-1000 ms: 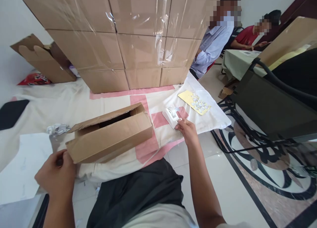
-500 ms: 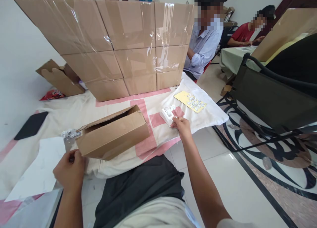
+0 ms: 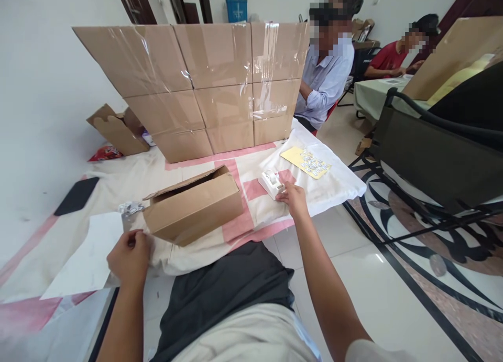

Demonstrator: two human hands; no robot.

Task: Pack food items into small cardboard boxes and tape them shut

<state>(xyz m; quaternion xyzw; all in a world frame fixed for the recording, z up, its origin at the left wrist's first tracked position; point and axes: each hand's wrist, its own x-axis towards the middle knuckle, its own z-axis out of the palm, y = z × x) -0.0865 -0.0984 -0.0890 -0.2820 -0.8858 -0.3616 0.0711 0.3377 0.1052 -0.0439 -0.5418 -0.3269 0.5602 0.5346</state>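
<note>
Compared with half a second back, the view has tipped up a bit, so the wall of taped cartons (image 3: 220, 84) sits lower in the frame and doorways show along the top edge. The left hand (image 3: 129, 257) has slid right and now sits at lower left, just beside the near corner of the open cardboard box (image 3: 194, 207). Its grip is curled closed, pinching something small, but I can't tell what. There's a white sheet (image 3: 84, 254) to its left and a crumpled shiny bit (image 3: 131, 208) above it. The box lies on the white and pink cloth (image 3: 251, 186), centre frame. Right of that, the right hand (image 3: 293, 199) hasn't really moved: fingers partly open, tips touching the white tape dispenser (image 3: 271, 183). A yellow sticker sheet (image 3: 306, 162) lies further right.
</note>
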